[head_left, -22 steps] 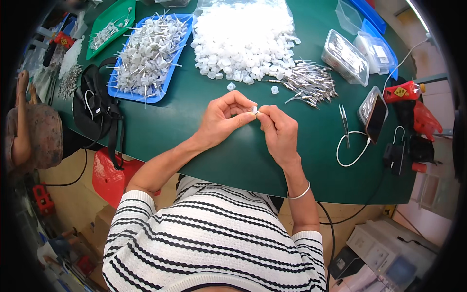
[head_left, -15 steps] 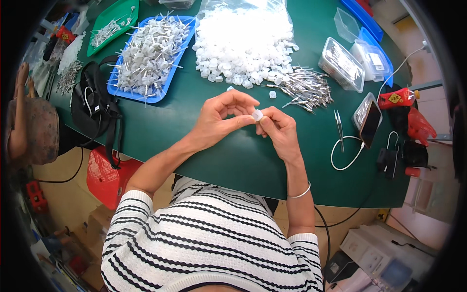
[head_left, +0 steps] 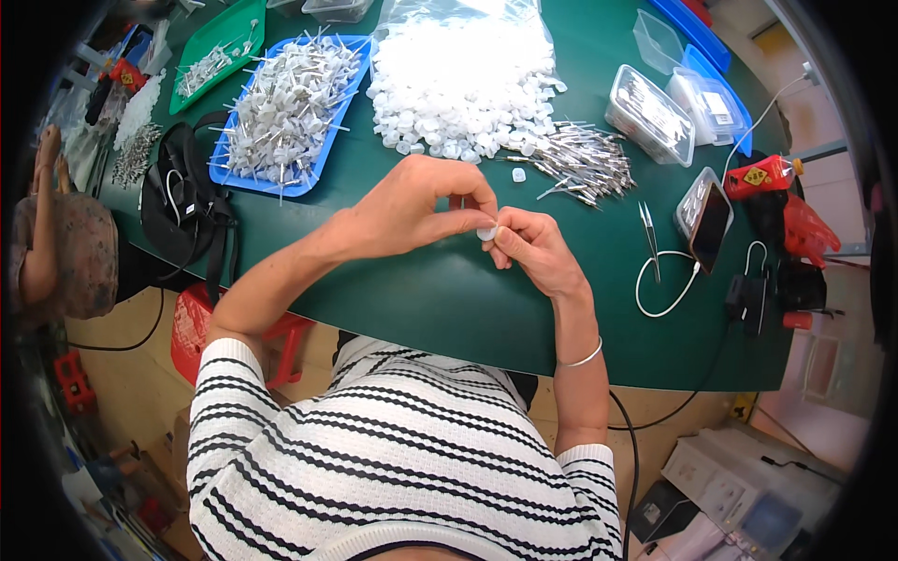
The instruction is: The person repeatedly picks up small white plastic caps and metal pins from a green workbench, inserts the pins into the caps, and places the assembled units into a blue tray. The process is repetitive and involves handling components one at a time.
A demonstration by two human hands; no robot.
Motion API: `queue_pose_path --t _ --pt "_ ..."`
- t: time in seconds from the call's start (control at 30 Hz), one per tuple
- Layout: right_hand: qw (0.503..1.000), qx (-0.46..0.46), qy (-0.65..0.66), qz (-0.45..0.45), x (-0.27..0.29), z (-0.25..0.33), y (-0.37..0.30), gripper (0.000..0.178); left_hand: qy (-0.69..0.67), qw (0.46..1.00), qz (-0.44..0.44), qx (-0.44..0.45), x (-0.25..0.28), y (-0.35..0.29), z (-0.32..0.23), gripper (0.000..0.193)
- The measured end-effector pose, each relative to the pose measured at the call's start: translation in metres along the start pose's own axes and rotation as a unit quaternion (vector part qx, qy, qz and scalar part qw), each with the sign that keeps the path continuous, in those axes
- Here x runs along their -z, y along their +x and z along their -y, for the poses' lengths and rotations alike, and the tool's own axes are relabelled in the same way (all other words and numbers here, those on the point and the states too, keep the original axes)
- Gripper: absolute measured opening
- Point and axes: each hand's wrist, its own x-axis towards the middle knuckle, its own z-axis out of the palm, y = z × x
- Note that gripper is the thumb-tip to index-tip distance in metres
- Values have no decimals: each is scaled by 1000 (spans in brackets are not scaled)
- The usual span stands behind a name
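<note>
My left hand (head_left: 421, 204) and my right hand (head_left: 538, 248) meet above the near middle of the table. Both are closed in a pinch on one small, white, translucent plastic cap (head_left: 485, 234). My left thumb and fingertips press on its upper side, while my right thumb and forefinger grip its right side. Whether a pin is inside the cap is hidden by my fingers. Beyond my hands spreads a heap of similar white caps (head_left: 458, 93), spilling from a clear plastic bag. Thin metal pins (head_left: 585, 161) lie piled to its right, with a single loose cap (head_left: 519, 175) nearby.
On the green table (head_left: 412, 313), a blue tray (head_left: 297, 190) holds many capped pins, beside a green tray (head_left: 178, 101). To the right lie tweezers (head_left: 649, 238), a phone (head_left: 713, 224) with a white cable, and clear boxes (head_left: 652, 117). A black bag (head_left: 173, 192) hangs over the left edge.
My left wrist has rolled over and risen, its elbow swinging outward. The cap has tilted and moved slightly down between my fingers. My right hand keeps its pinch.
</note>
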Motion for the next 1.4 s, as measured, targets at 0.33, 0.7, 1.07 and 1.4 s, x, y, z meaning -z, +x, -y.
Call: queue_pose_path --t 0.33,0.7,1.07,1.4 --pt "998 -20 -67 -7 -5 13 -4 18 -243 940 137 198 14 7 12 12" --pt "763 72 -578 -280 2 6 -53 24 438 813 -380 54 167 -61 59 8" --pt "797 87 -494 -335 -2 -7 -48 10 559 761 -315 100 176 -65 84 16" --pt "938 135 -9 -319 20 20 -32 17 304 939 -68 -143 -35 36 72 28"
